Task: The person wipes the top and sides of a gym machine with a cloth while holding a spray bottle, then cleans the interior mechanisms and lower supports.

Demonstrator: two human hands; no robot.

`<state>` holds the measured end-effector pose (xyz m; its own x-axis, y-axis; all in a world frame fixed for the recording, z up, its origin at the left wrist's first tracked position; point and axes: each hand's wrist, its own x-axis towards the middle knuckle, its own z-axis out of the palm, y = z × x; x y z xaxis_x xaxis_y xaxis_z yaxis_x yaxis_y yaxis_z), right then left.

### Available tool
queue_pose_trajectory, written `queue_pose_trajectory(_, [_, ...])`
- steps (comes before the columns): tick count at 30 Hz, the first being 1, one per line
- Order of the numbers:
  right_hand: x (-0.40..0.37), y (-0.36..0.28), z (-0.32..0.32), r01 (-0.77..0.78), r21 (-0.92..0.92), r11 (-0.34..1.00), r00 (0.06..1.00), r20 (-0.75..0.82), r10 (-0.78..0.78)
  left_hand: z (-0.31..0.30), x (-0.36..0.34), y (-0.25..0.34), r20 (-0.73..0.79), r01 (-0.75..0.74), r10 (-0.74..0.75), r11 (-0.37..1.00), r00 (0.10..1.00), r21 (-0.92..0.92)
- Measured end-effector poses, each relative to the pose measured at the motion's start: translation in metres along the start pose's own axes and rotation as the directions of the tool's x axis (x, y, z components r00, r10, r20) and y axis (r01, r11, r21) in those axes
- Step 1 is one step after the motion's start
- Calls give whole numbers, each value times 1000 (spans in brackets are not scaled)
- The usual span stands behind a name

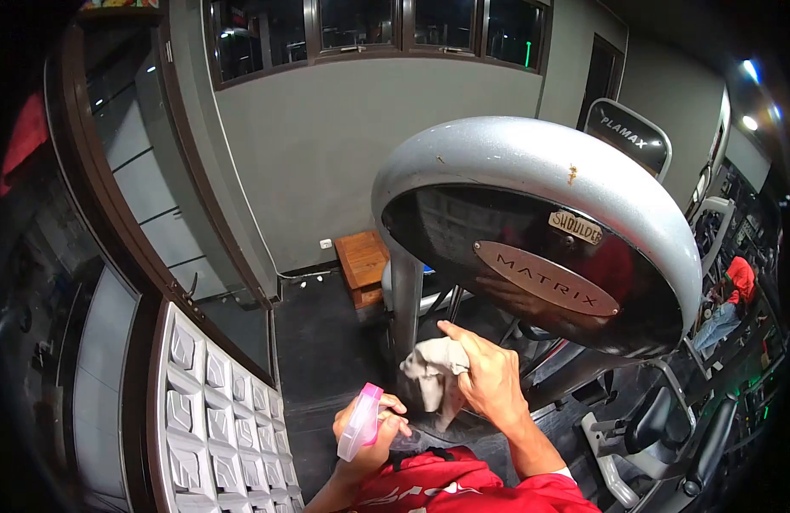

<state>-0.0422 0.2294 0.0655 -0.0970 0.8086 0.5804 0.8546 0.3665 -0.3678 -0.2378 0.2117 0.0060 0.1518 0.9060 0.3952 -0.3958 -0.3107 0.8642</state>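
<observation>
My left hand (385, 439) is closed around a spray bottle (359, 425) with a pink and translucent head, low in front of my red shirt. Most of the bottle's body is hidden by the fingers. My right hand (494, 378) grips a crumpled pale grey cloth (436, 366) that hangs down from the fingers. Just beyond that hand stands a gym machine (532, 137) with a thick silver rim, a dark panel marked "MATRIX" and a "SHOULDER" label. Neither hand visibly touches the machine.
A wooden box step (361, 263) rests by the grey wall. On the left are a glass door (147, 188) and a white patterned panel (211, 410). A seated person in red (739, 282) and more gym machines (643, 436) are to the right.
</observation>
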Motion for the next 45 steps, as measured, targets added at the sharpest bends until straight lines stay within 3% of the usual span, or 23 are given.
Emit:
queue_pose_trajectory(3, [-4,2,-6,-41,-142,989,997,58,50,-3,4,-2,22,-37,36,998,999,42])
queue_pose_trajectory(11, [-13,14,-21,-211,-227,951,977,-5,215,2,7,-14,34,7,-8,1000,999,21])
queue_pose_trajectory(13, [-21,23,-19,-229,-148,962,973,-13,230,3,7,-15,55,-1,-1,999,998,44])
queue_pose_trajectory(15, [-28,32,-16,-330,83,940,942,94,322,4,8,-15,66,10,-12,999,998,42])
queue_pose_trajectory(16, [-28,29,-19,-450,255,856,889,213,404,5,7,-15,69,9,-12,999,998,43])
queue_pose_trajectory(17, [-28,31,-19,-451,256,855,889,211,406,5,7,-15,74,7,-11,999,997,48])
queue_pose_trajectory(19, [-31,35,-21,-521,528,671,849,399,345,6,6,-13,84,10,-14,999,996,53])
queue_pose_trajectory(20, [-33,37,-24,-530,690,493,844,482,234,6,5,-12,84,21,-24,999,996,45])
queue_pose_trajectory(21, [-32,35,-27,-531,689,493,844,481,237,7,5,-12,83,31,-34,999,996,38])
queue_pose_trajectory(23, [-34,24,-38,-539,709,454,822,560,102,7,4,-10,90,27,-31,999,995,40])
queue_pose_trajectory(24, [-35,19,-44,-465,679,568,852,517,80,7,4,-9,93,22,-26,999,995,43])
queue_pose_trajectory(25, [-36,15,-51,-466,679,567,852,518,81,7,3,-9,94,23,-27,999,995,42])
queue_pose_trajectory(27, [-35,10,-66,-136,482,865,943,330,-36,6,4,-7,83,17,-19,1000,996,17])
queue_pose_trajectory(28, [-34,10,-74,17,357,934,957,266,-119,5,3,-7,82,17,-18,1000,996,16])
queue_pose_trajectory(29, [-34,14,-74,166,236,957,974,114,-197,5,3,-7,78,5,-6,1000,997,21])
queue_pose_trajectory(31, [-28,10,-88,271,92,958,961,33,-275,0,2,-10,76,-7,5,1000,997,25])
queue_pose_trajectory(33, [-30,15,-83,177,155,972,981,-107,-162,-6,1,-15,187,-66,44,991,981,112])
queue_pose_trajectory(36, [-31,22,-69,149,224,963,973,-206,-103,1,2,-12,82,-37,32,998,996,48])
queue_pose_trajectory(38, [-33,22,-59,-33,401,915,968,-216,129,1,1,-13,81,-27,24,999,996,32])
queue_pose_trajectory(41, [-40,35,-53,-312,676,668,921,41,388,2,-1,-15,83,-6,4,1000,997,22])
queue_pose_trajectory(45, [-46,36,-55,-223,893,391,875,7,483,1,-1,-17,97,7,-10,1000,995,30])
